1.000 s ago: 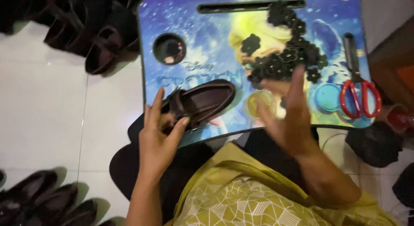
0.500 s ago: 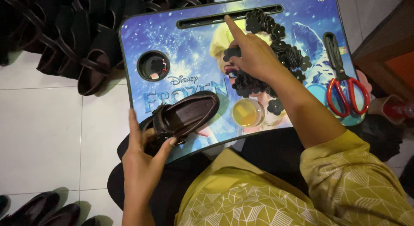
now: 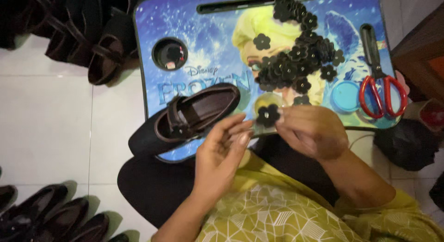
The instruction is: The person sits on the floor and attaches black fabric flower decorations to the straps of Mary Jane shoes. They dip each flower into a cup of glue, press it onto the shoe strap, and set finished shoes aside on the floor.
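A dark brown shoe (image 3: 196,113) lies on the front left part of a blue picture-printed lap table (image 3: 208,52). My right hand (image 3: 311,131) pinches a small black fabric flower (image 3: 268,115) just in front of the table's edge. My left hand (image 3: 222,154) is beside it with fingers spread, its fingertips close to the flower and just right of the shoe. A heap of several black fabric flowers (image 3: 298,61) lies on the middle right of the table.
Red-handled scissors (image 3: 380,80) lie at the table's right edge beside a blue round lid (image 3: 345,97). A round cup hole (image 3: 169,53) is at the table's left. Dark shoes (image 3: 92,43) stand at the upper left, and more shoes (image 3: 51,219) at the lower left on white tiles.
My right hand came back from the flower heap toward me, now holding one black flower. My left hand let go of the shoe and moved right to meet it.
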